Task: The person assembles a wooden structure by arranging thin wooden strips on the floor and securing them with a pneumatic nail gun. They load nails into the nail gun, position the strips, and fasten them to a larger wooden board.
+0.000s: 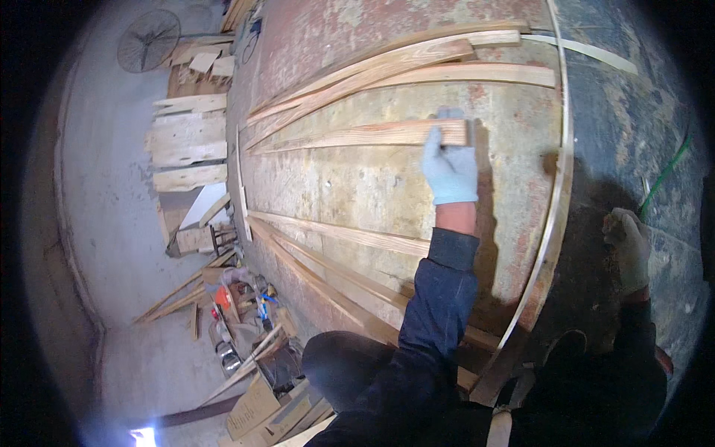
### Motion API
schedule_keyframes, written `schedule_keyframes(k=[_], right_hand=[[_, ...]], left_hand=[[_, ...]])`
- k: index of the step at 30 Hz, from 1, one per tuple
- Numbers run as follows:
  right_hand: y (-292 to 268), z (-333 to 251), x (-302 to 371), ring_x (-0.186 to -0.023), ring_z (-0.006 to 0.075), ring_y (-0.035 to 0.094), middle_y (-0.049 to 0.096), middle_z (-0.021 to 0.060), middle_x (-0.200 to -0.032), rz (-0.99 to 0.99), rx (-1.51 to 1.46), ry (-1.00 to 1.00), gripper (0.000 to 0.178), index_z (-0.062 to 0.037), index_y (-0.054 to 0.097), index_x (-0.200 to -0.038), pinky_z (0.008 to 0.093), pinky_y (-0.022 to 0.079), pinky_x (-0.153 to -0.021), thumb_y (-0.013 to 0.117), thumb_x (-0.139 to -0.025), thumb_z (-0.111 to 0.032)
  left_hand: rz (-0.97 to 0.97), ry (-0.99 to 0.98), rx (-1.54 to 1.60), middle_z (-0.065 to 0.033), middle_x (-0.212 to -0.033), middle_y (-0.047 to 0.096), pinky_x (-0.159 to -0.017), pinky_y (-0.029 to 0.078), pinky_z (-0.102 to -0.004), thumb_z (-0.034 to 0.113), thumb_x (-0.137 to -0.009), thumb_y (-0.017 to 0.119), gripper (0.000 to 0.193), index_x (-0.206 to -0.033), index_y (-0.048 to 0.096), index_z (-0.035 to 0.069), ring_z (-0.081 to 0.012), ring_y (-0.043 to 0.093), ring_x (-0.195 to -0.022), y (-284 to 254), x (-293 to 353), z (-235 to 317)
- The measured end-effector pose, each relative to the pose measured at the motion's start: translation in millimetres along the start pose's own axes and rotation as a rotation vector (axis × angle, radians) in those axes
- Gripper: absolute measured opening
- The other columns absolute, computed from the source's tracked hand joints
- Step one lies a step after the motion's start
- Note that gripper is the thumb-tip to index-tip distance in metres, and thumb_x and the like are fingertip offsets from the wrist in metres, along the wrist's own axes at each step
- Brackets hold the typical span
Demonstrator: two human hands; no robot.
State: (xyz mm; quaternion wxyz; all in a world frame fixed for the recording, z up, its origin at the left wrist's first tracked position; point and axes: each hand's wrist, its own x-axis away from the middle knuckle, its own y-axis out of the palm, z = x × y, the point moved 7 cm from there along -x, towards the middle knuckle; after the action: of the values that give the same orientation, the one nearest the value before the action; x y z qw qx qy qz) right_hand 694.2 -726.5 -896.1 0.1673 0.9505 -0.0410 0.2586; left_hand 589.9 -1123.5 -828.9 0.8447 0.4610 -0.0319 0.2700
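My left hand [451, 173], in a pale blue-grey glove, grips the near end of a wooden strip [372, 134]. Its thumb lies over the top face, and the other fingers go round behind the wood. Beyond that hand, several more strips [402, 63] lie fanned out on the worn, stained board surface [357, 186]. Nearer my body lie a thin strip [342, 234] and a longer strip [320, 279]. My right hand [631, 249], gloved too, hangs to the right past the surface's pale edge with its fingers curled in. Whatever it may hold is hidden in shadow.
A pale metal-like edge [564, 149] bounds the surface on the right. Green cord [670, 173] runs near my right hand. On the left stand wood boards [190, 141], a round fan [149, 41], and a clutter of tools and offcuts [242, 313]. Cardboard [257, 410] lies lower left.
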Motion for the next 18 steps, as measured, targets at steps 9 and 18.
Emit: schedule_keyframes(k=[9, 18], right_hand=[[-1, 37, -13, -0.084, 0.0134, 0.065, 0.069, 0.004, -0.098, -0.038, 0.084, 0.142, 0.029, -0.0068, 0.068, -0.111, 0.0302, 0.052, -0.073, 0.056, -0.105, -0.032], [7, 44, -22, -0.071, 0.0141, 0.065, 0.068, 0.0058, -0.089, 0.067, 0.359, 0.136, 0.031, -0.0043, 0.068, -0.107, 0.0298, 0.051, -0.062, 0.056, -0.103, -0.032]], left_hand=[[0.303, -0.007, 0.002, 0.0006, -0.081, 0.058, -0.074, 0.053, -0.0351, 0.033, -0.099, 0.067, 0.021, -0.097, 0.058, 0.014, -0.0152, 0.058, -0.074, -35, -21, 17], [0.051, 0.019, 0.109, -0.0031, -0.082, 0.057, -0.073, 0.055, -0.0377, 0.025, -0.102, 0.06, 0.018, -0.092, 0.057, 0.01, -0.0178, 0.058, -0.075, 26, -65, 20]])
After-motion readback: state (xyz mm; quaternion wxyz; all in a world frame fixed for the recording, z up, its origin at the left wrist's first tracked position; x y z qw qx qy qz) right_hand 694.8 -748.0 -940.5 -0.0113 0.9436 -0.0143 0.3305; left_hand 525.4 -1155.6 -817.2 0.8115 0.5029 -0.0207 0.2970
